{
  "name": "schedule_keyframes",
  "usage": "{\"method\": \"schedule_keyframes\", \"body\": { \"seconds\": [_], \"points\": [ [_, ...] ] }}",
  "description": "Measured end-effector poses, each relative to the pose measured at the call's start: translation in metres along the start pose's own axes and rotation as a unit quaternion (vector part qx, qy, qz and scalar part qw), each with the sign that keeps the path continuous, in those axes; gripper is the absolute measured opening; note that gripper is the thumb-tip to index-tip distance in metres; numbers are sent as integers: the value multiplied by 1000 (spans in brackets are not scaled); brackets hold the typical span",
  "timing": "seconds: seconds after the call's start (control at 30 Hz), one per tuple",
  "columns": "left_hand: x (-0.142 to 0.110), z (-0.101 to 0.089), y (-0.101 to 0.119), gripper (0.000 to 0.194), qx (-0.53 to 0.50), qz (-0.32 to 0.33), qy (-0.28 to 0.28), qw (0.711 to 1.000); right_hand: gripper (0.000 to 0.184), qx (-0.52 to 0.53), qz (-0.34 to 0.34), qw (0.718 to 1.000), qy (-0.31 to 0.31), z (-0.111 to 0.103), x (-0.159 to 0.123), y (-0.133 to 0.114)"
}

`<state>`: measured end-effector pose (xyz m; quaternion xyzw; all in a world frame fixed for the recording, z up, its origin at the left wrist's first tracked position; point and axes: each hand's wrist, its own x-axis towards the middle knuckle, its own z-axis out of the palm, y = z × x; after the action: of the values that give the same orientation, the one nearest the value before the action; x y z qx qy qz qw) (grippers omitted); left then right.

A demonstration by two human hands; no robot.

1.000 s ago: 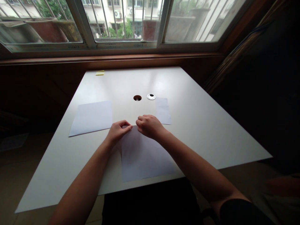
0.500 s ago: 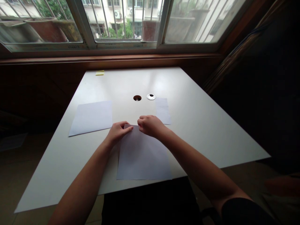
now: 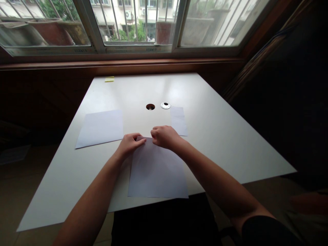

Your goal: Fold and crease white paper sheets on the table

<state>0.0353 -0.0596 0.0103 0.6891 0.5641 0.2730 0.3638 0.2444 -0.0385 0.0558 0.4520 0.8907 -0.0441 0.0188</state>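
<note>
A white sheet of paper [image 3: 159, 174] lies in front of me, its near edge close to the table's front edge. My left hand [image 3: 131, 141] pinches the sheet's far left corner, thumb on top and fingers behind. At the far edge, a little to the right, my right hand [image 3: 165, 136] is curled closed on the paper, its fingertips hidden from view. A small gap separates the two hands. Beyond the right hand lies a narrow strip of paper [image 3: 179, 119]. To the left of my left hand rests a stack or sheet of white paper [image 3: 101, 128].
The white table [image 3: 217, 143] stands below a barred window [image 3: 138, 24]. Past my hands are a round cable hole [image 3: 150, 107] and its silver cover [image 3: 165, 105]. Yellow sticky notes [image 3: 109, 79] sit near the back left corner. Dark hanging cloth [image 3: 289, 85] is at the right.
Almost nothing differs. Both hands keep their grip at the sheet's far edge, and the whole view has shifted very slightly.
</note>
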Motion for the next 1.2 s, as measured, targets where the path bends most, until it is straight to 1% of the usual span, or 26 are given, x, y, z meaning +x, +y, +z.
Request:
{"method": "schedule_keyframes", "body": {
  "seconds": [0.3,0.47,0.57,0.7,0.83,1.0,1.2],
  "points": [
    [0,0,2,28,22,5,-3,1000,13,44,10,999,8,4,4,3],
    [-1,-2,3,28,22,-6,-7,1000,14,50,40,998,13,5,4,14],
    [-1,-3,5,29,18,-17,-9,1000,14,64,46,997,22,4,1,21],
    [-1,-3,8,29,20,-23,-8,999,16,96,18,994,38,5,-2,22],
    [0,-4,8,29,25,-25,-8,999,18,114,-28,993,23,3,-3,15],
    [0,-3,6,30,25,-23,-12,999,19,75,-40,996,-6,-3,1,7],
    [0,-4,5,32,20,-16,-16,1000,17,42,-44,998,-24,-5,6,5]
  ]
}}
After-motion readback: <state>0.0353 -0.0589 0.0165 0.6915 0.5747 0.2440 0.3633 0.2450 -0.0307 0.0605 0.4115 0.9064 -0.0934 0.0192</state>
